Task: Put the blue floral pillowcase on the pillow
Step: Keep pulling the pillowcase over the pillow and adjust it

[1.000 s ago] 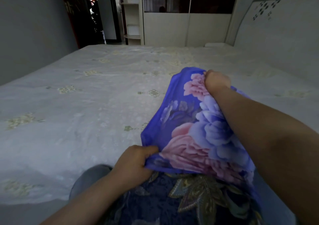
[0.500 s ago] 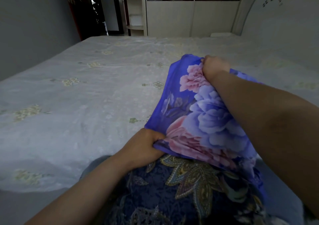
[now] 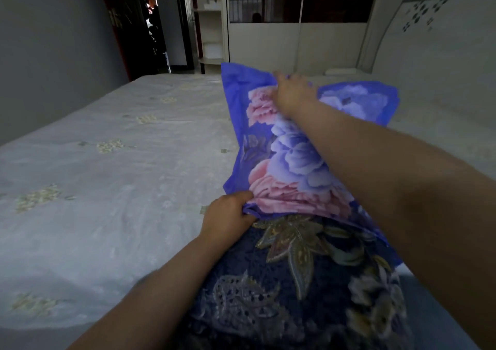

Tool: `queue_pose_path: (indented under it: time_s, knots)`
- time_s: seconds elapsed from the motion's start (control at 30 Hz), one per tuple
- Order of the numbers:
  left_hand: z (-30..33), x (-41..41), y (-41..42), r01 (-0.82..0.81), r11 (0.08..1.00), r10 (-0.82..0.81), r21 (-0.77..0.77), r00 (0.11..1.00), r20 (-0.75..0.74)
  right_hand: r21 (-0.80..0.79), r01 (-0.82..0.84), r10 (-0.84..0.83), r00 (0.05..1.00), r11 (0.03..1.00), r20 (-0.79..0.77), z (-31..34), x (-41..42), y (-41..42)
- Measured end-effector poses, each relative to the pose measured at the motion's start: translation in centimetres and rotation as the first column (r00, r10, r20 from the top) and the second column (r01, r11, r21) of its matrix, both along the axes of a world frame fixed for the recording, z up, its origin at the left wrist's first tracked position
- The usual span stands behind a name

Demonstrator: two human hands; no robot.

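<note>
While a person leans over a bed covered in a pale sheet with small yellowish flower motifs, both bare hands work at a blue floral pillowcase held just above that bed. This pillowcase, bright blue with large pink and lavender blooms, is drawn over the far end of a pillow; the near end of the pillow, dark blue with a gold leaf pattern and lace-like patches, sticks out uncovered toward the person. At the pillowcase's open near edge, on its left side, the left hand pinches the hem, its fingers curled around the bunched fabric. Reaching across the top of the pillowcase, the right hand grips the fabric near its far edge, with the fingers curled over and into the cloth; the fingertips themselves are hidden behind it. Loose blue corners of the pillowcase stand up on either side of that right hand. Beyond the pillowcase, past the far side of the bed, stand a cream wardrobe with dark upper panels and an open doorway.
</note>
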State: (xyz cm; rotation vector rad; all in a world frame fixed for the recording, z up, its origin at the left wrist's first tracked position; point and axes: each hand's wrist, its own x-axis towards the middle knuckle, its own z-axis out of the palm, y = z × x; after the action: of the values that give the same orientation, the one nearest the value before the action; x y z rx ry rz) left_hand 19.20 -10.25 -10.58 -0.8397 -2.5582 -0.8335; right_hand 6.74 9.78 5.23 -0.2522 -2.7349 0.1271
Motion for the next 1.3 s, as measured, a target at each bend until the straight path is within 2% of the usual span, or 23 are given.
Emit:
queue_pose_path:
  time_s: [0.07, 0.13, 0.23, 0.33, 0.37, 0.43, 0.47, 0.53, 0.57, 0.6, 0.63, 0.67, 0.77, 0.83, 0.9, 0.97, 1.03, 1.1, 1.13, 1.2, 1.27, 1.3]
  knots:
    - [-0.5, -0.6, 0.2, -0.031, 0.999, 0.030, -0.014, 0.998, -0.046, -0.014, -0.047, 0.049, 0.963, 0.999, 0.265, -5.7, 1.9, -0.5]
    - [-0.7, -1.3, 0.6, -0.071, 0.996, 0.068, -0.058, 0.996, -0.053, -0.011, -0.119, 0.115, 0.927, 0.993, 0.357, -9.5, 4.8, -1.2]
    - [-0.7, -2.0, 0.6, -0.055, 0.996, 0.055, -0.076, 0.998, -0.006, -0.084, -0.227, 0.242, 0.904, 0.970, 0.352, -10.8, 9.2, -1.9]
    - [-1.5, -2.8, 0.8, -0.049, 0.997, 0.044, 0.055, 0.994, 0.100, -0.175, -0.269, 0.311, 0.902, 0.947, 0.300, -10.8, 13.5, -1.0]
    - [-1.6, -3.0, 0.8, -0.101, 0.986, 0.075, 0.130, 0.978, 0.196, -0.228, -0.226, 0.274, 0.938, 0.947, 0.211, -11.1, 14.6, -0.3]
    - [-2.1, -3.4, 0.4, -0.189, 0.954, 0.079, 0.232, 0.907, 0.414, -0.309, -0.017, 0.024, 1.000, 0.951, 0.019, -12.2, 16.3, 2.2]
    - [-2.0, -3.0, 0.3, -0.203, 0.940, 0.048, 0.273, 0.874, 0.484, -0.395, 0.114, -0.132, 0.991, 0.911, -0.019, -12.6, 17.2, 3.7]
    - [-1.5, -2.5, 0.3, -0.193, 0.932, -0.032, 0.305, 0.798, 0.602, -0.647, 0.286, -0.305, 0.949, 0.707, 0.087, -13.6, 18.5, 6.8]
    - [-1.1, -2.2, 0.4, -0.152, 0.925, -0.109, 0.348, 0.772, 0.626, -0.741, 0.306, -0.296, 0.943, 0.597, 0.151, -14.2, 19.1, 7.8]
    - [-1.0, -2.1, 0.7, -0.090, 0.904, -0.206, 0.419, 0.766, 0.609, -0.790, 0.297, -0.249, 0.950, 0.537, 0.188, -14.6, 19.3, 8.3]
    - [-1.0, -2.3, 1.0, -0.066, 0.902, -0.208, 0.427, 0.800, 0.563, -0.807, 0.266, -0.218, 0.960, 0.528, 0.174, -15.3, 19.2, 8.4]
    - [-1.2, -2.6, 1.4, -0.080, 0.889, -0.192, 0.451, 0.830, 0.524, -0.804, 0.228, -0.236, 0.965, 0.549, 0.113, -15.5, 18.9, 8.2]
    - [-0.3, -3.4, 2.4, -0.270, 0.840, 0.001, 0.470, 0.868, 0.497, -0.791, 0.084, -0.308, 0.942, 0.606, -0.136, -13.8, 17.1, 7.5]
    - [0.7, -5.3, 2.3, -0.315, 0.830, 0.085, 0.459, 0.886, 0.455, -0.768, 0.028, -0.273, 0.943, 0.639, -0.192, -11.5, 14.9, 7.9]
    - [1.9, -7.6, 2.2, -0.304, 0.860, 0.083, 0.411, 0.876, 0.475, -0.736, 0.066, -0.196, 0.976, 0.674, -0.092, -9.2, 12.2, 8.4]
    - [2.9, -8.8, 2.2, -0.383, 0.896, 0.230, 0.223, 0.831, 0.506, -0.708, 0.035, -0.044, 0.999, 0.705, 0.005, -8.2, 10.5, 8.0]
    - [3.4, -8.6, 2.8, -0.454, 0.891, 0.408, 0.022, 0.821, 0.399, -0.721, -0.076, 0.179, 0.982, 0.689, 0.068, -8.6, 9.8, 7.2]
    - [3.8, -7.6, 4.1, -0.396, 0.918, 0.378, 0.007, 0.883, 0.278, -0.706, -0.104, 0.339, 0.919, 0.701, 0.201, -9.8, 10.3, 6.6]
    - [3.8, -7.4, 4.7, -0.351, 0.936, 0.336, 0.016, 0.908, 0.249, -0.693, -0.128, 0.368, 0.906, 0.709, 0.210, -10.8, 10.5, 6.7]
    - [4.4, -6.8, 6.2, -0.321, 0.940, 0.281, 0.114, 0.920, 0.274, -0.663, -0.122, 0.256, 0.960, 0.738, 0.109, -12.3, 9.8, 6.9]
    - [4.8, -5.5, 7.5, -0.356, 0.884, 0.269, 0.305, 0.918, 0.290, -0.574, 0.038, -0.062, 0.998, 0.818, -0.022, -12.6, 9.5, 7.0]
    - [4.7, -4.6, 8.1, -0.357, 0.856, 0.289, 0.374, 0.930, 0.226, -0.516, 0.135, -0.195, 0.979, 0.846, -0.063, -13.0, 9.3, 7.4]
